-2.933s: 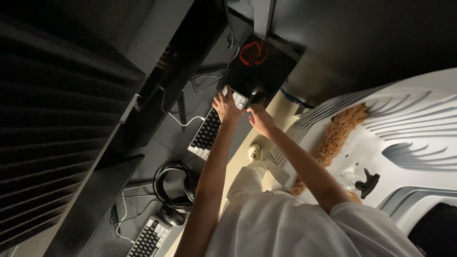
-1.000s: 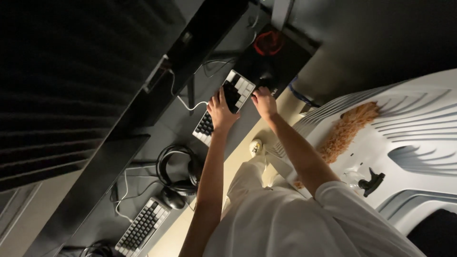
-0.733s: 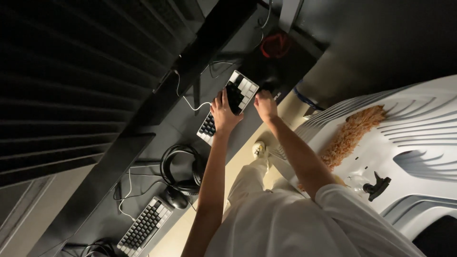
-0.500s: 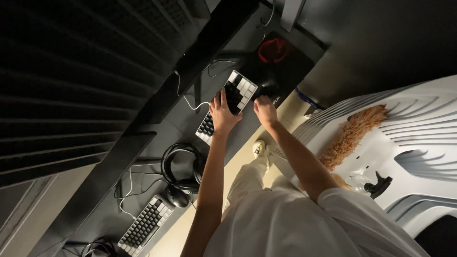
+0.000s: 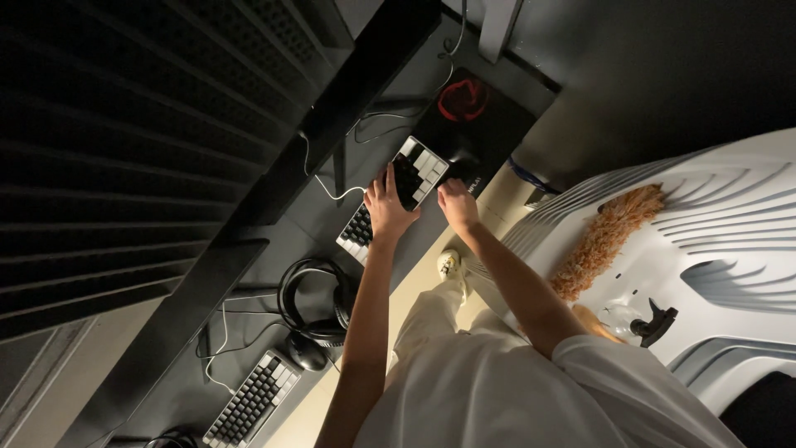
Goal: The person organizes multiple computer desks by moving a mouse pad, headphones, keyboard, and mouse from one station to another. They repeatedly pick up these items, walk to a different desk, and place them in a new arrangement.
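While the left hand (image 5: 388, 209) lies with fingers spread on the black-and-white keyboard (image 5: 394, 197), the right hand (image 5: 458, 204), at its three o'clock, rests loosely curled, holding nothing.

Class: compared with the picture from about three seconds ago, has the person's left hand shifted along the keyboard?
Cannot tell: the camera itself moved. The left hand rests on the keyboard, near its mouse-mat end, much as before.

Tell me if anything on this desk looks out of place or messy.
Nothing is spilled or broken. The only untidy bit is loose cables trailing around the headphones and second keyboard. Both hands, left hand and right hand, rest at the black-and-white keyboard.
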